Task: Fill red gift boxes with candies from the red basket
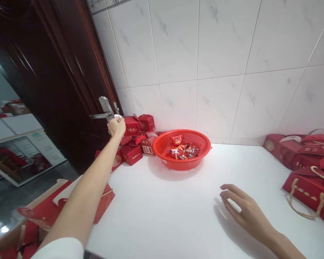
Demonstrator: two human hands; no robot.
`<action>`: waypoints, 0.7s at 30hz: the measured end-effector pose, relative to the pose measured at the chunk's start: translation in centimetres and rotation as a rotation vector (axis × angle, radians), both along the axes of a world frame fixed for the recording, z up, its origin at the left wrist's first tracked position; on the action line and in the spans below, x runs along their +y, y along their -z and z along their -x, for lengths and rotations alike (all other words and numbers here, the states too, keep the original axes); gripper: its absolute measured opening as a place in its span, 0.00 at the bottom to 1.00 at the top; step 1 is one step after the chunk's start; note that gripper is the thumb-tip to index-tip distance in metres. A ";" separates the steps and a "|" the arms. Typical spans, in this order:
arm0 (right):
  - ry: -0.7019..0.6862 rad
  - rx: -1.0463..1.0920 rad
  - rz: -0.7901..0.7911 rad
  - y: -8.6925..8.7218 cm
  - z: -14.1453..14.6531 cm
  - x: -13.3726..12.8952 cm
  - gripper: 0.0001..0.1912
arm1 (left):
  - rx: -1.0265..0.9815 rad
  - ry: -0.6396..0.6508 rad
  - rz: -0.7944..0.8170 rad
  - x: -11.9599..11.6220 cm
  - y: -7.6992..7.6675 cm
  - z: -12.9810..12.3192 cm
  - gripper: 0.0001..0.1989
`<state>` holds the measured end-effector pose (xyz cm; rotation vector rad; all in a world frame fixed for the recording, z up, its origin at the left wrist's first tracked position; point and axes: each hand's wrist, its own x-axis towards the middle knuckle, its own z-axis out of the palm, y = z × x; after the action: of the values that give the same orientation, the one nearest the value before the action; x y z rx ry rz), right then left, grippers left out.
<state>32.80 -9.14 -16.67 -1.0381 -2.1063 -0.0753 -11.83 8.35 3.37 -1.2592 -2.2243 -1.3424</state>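
Observation:
My left hand (117, 126) reaches far out to the pile of small red gift boxes at the back left. Its fingers are closed on the top of a red gift box (132, 126) with gold lettering, where a bit of white shows at the fingertips. Lower in the pile sit another red box (132, 154) and one with a pale printed panel (148, 146). My right hand (245, 210) hovers over the white tabletop (162, 216), fingers loosely curved and apart, holding nothing. Between the hands, towards the wall, stands a red plastic colander (182, 164) with wrapped candies (187, 151) inside.
Red gift boxes with rope handles (307, 190) are heaped along the right side. More red boxes (51, 205) lie at the lower left, partly under my left forearm. A dark wooden door (56, 72) with a metal handle and a tiled wall (221, 46) bound the table.

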 end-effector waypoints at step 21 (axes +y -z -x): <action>0.099 0.423 0.215 -0.9 1.0 1.3 0.11 | 0.171 1.457 -0.028 -14.0 9.3 -16.8 0.11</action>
<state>31.78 -7.85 -15.80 -1.1679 -1.7039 0.3044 5.00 -5.65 -5.92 -3.0019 -0.9173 -1.4010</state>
